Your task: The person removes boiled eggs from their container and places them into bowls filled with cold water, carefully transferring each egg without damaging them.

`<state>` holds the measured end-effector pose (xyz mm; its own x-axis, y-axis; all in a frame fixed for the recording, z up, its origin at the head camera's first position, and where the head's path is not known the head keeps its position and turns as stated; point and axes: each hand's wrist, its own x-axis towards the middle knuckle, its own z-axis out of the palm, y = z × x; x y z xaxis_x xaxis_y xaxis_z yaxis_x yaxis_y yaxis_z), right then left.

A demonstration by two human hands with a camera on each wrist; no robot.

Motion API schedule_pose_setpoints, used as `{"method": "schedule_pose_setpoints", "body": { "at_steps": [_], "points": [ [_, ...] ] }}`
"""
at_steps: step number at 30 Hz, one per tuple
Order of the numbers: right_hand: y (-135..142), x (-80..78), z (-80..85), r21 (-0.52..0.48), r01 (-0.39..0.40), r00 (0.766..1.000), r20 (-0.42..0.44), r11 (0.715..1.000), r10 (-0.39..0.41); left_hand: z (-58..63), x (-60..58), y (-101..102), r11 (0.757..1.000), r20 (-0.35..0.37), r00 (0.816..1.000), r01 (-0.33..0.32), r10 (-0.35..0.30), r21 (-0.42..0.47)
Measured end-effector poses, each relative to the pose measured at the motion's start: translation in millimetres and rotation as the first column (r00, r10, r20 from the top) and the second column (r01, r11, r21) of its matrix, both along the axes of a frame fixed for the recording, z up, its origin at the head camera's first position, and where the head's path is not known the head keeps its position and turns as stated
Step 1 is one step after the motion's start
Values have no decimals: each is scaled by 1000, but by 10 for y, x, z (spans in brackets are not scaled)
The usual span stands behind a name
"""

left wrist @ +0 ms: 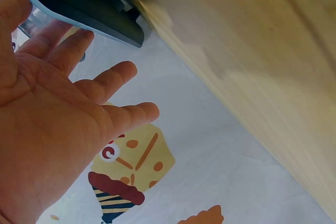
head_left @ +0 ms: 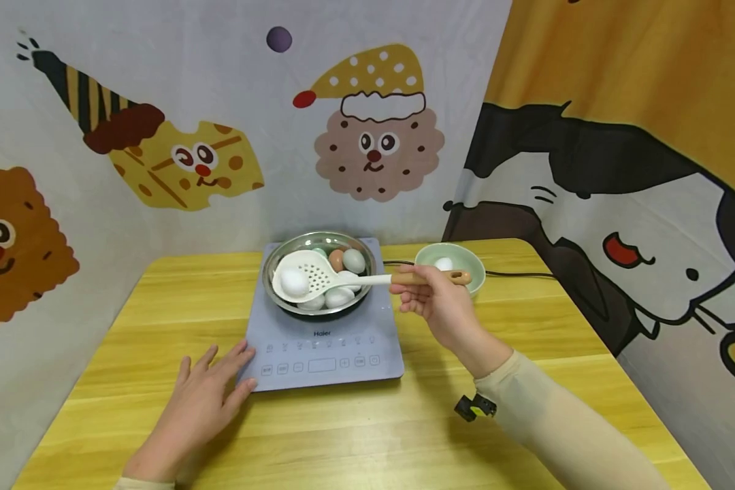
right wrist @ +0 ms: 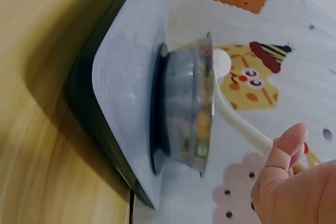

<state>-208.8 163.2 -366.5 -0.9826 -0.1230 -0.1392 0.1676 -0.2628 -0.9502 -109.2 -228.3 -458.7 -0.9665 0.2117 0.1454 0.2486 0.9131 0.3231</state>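
Note:
My right hand [head_left: 444,303] grips the wooden handle of a white slotted spoon [head_left: 321,278]. A white egg [head_left: 294,281] lies in the spoon's bowl, over a steel pan [head_left: 367,299] of several eggs, some white, one brown [head_left: 336,260]. In the right wrist view the egg [right wrist: 222,62] shows above the pan's rim [right wrist: 209,108]. The pan stands on a pale Haier induction cooker [head_left: 321,350]. My left hand [head_left: 199,401] has its fingers spread, fingertips at the cooker's left front edge; the left wrist view shows that hand [left wrist: 58,103] with its palm bare.
A light green bowl [head_left: 471,258] with a white egg [head_left: 444,264] in it stands right of the cooker, partly behind the right hand. A black cord [head_left: 517,274] runs behind the bowl. A printed curtain [head_left: 220,82] hangs behind the wooden table [head_left: 318,442].

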Motion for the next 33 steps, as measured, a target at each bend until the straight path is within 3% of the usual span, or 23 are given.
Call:
{"method": "schedule_pose_setpoints", "body": {
  "at_steps": [4,10,15,20,26,33],
  "points": [
    [232,32,50,-37,4,1000,-21,999,-4,-8,9,-4,1000,1,1000,1,-1,-4],
    [794,198,193,-46,35,991,-129,998,-41,-5,6,-1,1000,14,1000,10,-10,-4],
    [1246,330,197,-36,165,972,-164,986,-169,-11,4,-11,1000,12,1000,12,-12,-6],
    [1572,429,53,-31,311,939,-143,950,-312,-12,0,-9,1000,8,1000,13,-13,-10],
    [1738,436,-113,-60,376,918,-112,925,-380,-4,-2,-3,1000,9,1000,10,-10,-18],
    [1688,365,-163,-62,413,904,-87,908,-418,-16,1,12,1000,23,1000,5,-5,-27]
  ]
}}
